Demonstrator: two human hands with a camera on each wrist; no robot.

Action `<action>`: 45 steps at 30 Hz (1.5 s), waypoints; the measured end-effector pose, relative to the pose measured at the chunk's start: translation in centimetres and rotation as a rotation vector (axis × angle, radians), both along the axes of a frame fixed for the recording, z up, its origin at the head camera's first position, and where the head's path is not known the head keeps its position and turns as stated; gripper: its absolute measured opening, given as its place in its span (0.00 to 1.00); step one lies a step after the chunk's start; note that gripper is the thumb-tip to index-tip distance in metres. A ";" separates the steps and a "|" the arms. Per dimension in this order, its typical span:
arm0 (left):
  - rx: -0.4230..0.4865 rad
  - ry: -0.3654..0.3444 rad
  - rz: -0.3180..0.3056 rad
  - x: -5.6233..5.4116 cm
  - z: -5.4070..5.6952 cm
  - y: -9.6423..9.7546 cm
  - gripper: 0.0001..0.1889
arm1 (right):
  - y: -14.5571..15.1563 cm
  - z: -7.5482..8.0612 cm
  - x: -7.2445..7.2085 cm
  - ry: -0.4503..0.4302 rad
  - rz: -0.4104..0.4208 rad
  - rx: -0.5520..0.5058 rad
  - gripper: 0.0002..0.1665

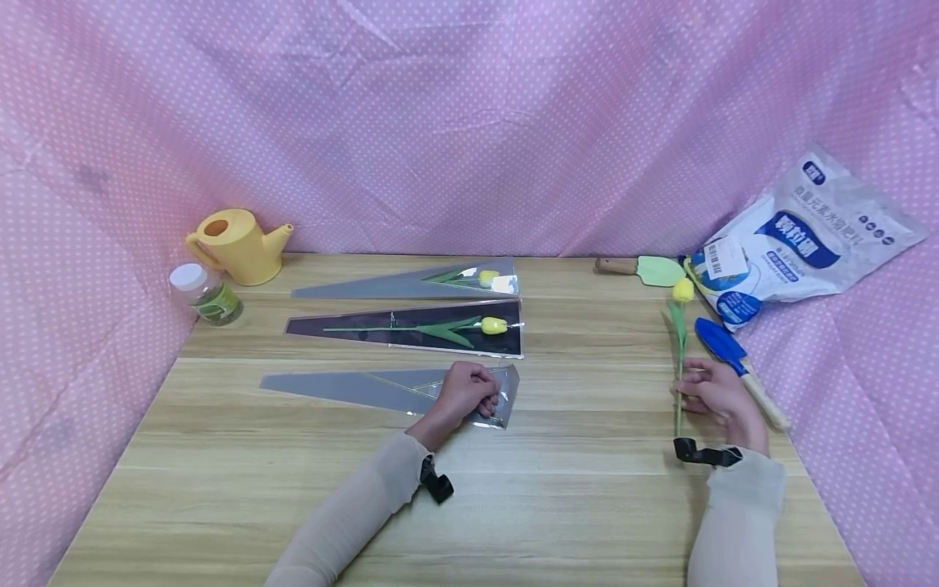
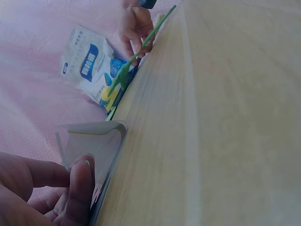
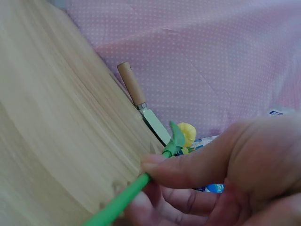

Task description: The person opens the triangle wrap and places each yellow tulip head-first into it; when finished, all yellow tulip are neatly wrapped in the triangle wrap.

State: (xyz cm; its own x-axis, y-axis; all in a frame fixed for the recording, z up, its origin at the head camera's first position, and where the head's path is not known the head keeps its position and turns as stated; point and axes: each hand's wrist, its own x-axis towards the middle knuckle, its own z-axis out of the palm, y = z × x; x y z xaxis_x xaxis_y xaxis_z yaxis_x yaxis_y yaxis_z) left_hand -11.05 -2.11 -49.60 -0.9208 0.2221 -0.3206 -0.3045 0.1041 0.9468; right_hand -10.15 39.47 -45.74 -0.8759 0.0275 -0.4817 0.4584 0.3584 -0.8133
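Observation:
My right hand (image 1: 715, 391) pinches the green stem of a yellow tulip (image 1: 681, 326) between thumb and fingers at the table's right side; the bloom points away from me. In the right wrist view the stem (image 3: 120, 200) runs under the thumb. My left hand (image 1: 467, 390) pinches the wide end of a grey, clear-fronted tapered flower sleeve (image 1: 330, 387). In the left wrist view its transparent film (image 2: 91, 139) is lifted and curled above the fingertips. Behind it lie two more sleeves, a dark one (image 1: 352, 326) and a grey one (image 1: 367, 283), each with a yellow tulip inside.
At the back left stand a yellow watering can (image 1: 242, 249) and a white-lidded jar (image 1: 213, 297). A green trowel (image 1: 656, 271) lies at the back right. Close to my right hand are a blue trowel (image 1: 722, 344) and a large white bag (image 1: 795, 236) leaning on the pink curtain.

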 end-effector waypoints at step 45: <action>0.004 0.011 -0.006 -0.1 0.0 0.0 0.05 | -8.3 -1.8 -1.8 0.093 -0.354 -0.931 0.17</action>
State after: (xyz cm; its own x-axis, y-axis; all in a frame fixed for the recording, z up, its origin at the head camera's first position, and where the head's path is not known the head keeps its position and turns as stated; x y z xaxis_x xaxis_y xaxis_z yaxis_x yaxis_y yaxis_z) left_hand -11.12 -2.14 -49.62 -0.9228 0.2290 -0.3097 -0.2937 0.1021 0.9504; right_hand -11.94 31.17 -47.57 -0.9256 -0.0595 -0.3737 0.3357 -0.5845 -0.7387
